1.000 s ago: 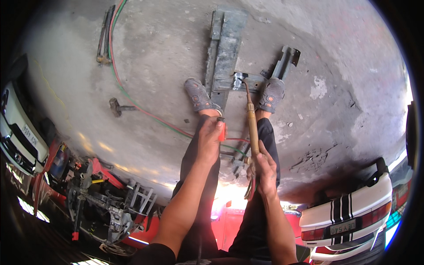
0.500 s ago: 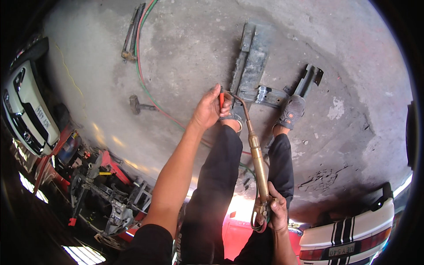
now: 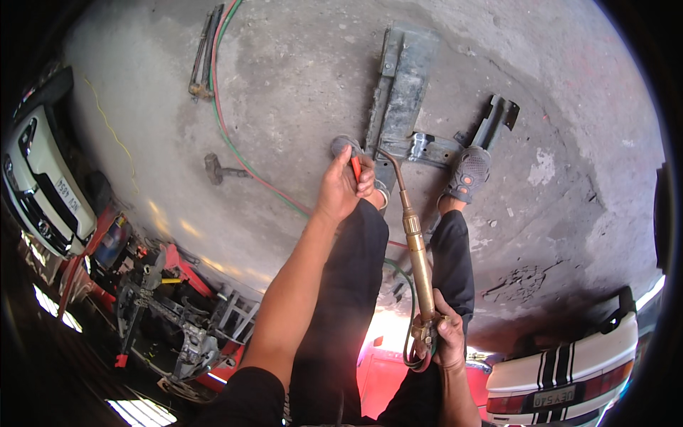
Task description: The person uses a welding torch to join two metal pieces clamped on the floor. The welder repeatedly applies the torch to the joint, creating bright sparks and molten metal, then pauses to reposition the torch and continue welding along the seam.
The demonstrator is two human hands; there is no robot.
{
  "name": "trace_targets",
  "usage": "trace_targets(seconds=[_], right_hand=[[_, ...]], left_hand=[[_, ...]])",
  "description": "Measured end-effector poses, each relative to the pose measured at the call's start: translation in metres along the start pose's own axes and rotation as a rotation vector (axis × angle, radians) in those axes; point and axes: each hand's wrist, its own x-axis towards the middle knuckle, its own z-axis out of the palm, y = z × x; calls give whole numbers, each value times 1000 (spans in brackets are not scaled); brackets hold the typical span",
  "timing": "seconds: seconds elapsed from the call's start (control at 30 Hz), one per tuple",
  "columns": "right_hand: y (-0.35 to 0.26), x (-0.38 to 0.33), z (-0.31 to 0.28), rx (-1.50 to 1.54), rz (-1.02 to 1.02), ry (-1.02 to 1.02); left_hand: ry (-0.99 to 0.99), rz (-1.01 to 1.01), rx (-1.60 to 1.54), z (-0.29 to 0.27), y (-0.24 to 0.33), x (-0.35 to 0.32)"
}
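My right hand (image 3: 449, 333) is closed round the valve end of a long brass gas torch (image 3: 421, 274). The torch points away from me, and its thin bent tip is over the metal frame piece (image 3: 409, 92) on the floor. I see no flame at the tip. In my left hand (image 3: 340, 186) a small orange-red lighter (image 3: 356, 168) is gripped upright between thumb and curled fingers. It is just left of the torch tip, apart from it. My shoes stand close to the metal piece; the right shoe (image 3: 471, 173) is on its short side arm.
A red and green twin hose (image 3: 226, 135) runs across the concrete floor. A hammer (image 3: 222, 171) and a dark long-handled tool (image 3: 206, 53) lie to the left. Jumbled metal parts (image 3: 185, 320) are at lower left. White cars stand at far left (image 3: 50, 181) and lower right (image 3: 562, 370).
My left hand with the lighter has drawn back a little toward me, and the gap to the torch tip is wider. More of my left shoe shows. Both hands keep their grips.
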Motion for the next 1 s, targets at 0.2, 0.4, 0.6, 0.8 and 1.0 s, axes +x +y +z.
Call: trace_targets(seconds=[0.2,0.4,0.6,0.8,1.0], right_hand=[[0,3,9,-14,8,-14],[0,4,7,-14,-34,-5],[-3,8,-1,3,-80,25],[-6,3,1,-87,-35,-26],[-8,2,8,-100,89,3]], left_hand=[[-116,-4,179,-12,16,11],[-7,22,149,3,-11,-5],[-5,-26,108,2,-40,-18],[5,44,13,-6,-17,8],[-10,1,42,-22,-5,14]])
